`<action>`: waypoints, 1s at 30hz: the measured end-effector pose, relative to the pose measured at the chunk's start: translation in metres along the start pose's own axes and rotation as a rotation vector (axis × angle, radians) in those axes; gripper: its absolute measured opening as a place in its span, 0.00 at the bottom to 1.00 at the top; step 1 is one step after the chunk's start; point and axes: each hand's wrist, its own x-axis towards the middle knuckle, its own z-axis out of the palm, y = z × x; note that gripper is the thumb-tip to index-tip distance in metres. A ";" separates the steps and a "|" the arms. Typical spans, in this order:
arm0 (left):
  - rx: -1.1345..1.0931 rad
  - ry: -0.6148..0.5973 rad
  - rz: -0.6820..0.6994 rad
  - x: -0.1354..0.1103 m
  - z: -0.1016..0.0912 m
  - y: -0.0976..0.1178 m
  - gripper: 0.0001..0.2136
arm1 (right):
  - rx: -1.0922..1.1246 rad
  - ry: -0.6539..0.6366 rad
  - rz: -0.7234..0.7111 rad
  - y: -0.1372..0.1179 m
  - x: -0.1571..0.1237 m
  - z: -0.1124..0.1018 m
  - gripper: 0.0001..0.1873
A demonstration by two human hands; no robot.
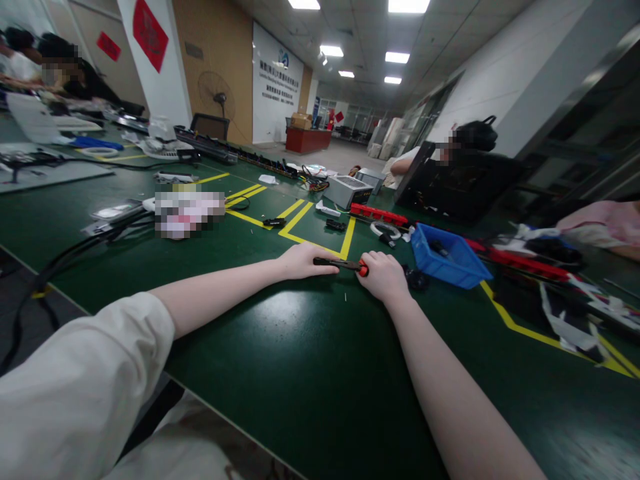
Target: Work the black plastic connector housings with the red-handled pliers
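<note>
Both hands rest on the dark green bench point(310, 373), stretched out toward twelve o'clock from the wearer. The left hand point(303, 261) lies knuckles up, its grip folded around the black end of a slim tool point(341, 265). The right hand point(384, 275) meets it from three o'clock, its grip pinched on the tool's red-orange end, so the tool lies level between the two hands, just above the bench top. Whether it is a screwdriver or a small cutter is too blurred to tell.

At two o'clock from the right hand, near it, stands a blue plastic bin point(450, 260) with small dark parts inside. A round black piece point(416, 279) lies between that bin and the right wrist. Yellow tape lines point(320, 220) mark off a box on the bench at twelve o'clock from the hands, with small black parts inside it. Farther off at one o'clock sit a long red strip point(379, 214) and a grey metal box point(347, 190). At ten o'clock black cables point(75, 250) trail across the bench. Another person point(415, 160) bends over the bench far off at one o'clock.
</note>
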 end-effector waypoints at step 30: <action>-0.195 0.035 0.081 0.002 0.003 -0.005 0.18 | 0.088 -0.060 0.007 0.003 0.001 0.004 0.03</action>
